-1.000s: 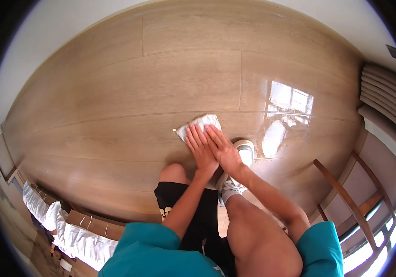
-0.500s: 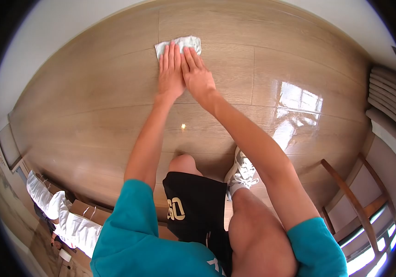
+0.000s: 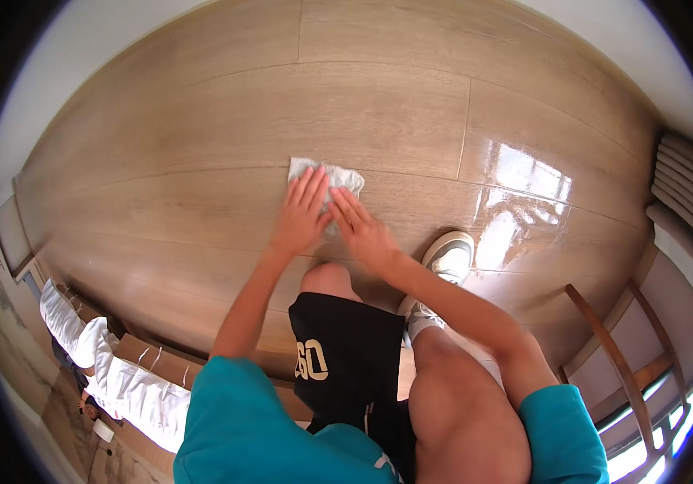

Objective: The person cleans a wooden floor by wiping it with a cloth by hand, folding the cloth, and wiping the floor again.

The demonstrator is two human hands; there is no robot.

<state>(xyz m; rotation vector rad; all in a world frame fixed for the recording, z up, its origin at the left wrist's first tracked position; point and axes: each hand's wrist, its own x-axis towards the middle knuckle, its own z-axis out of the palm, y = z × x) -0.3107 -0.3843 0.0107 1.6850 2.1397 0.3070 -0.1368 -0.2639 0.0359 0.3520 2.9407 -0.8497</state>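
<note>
A crumpled white cloth (image 3: 346, 177) lies on the wood-look floor (image 3: 185, 121), just ahead of my bent knee. My left hand (image 3: 301, 216) rests flat on its left part, fingers stretched forward. Beside it, my right hand (image 3: 367, 238) is angled inward, with its extended fingertips on the cloth's right part. The two hands nearly meet at the fingers and spread apart toward the wrists. Part of the cloth is hidden beneath them.
My shoe (image 3: 450, 255) stands to the right of my hands. Glossy window reflections (image 3: 516, 194) mark the floor farther right. A wooden chair frame (image 3: 614, 347) is at the lower right, below grey folded fabric (image 3: 688, 177). White cushions (image 3: 140, 395) lie at the lower left.
Both hands and the cloth have come back across the floor toward my knees. The hands have spread slightly apart at the wrists, and more of my shoe shows.
</note>
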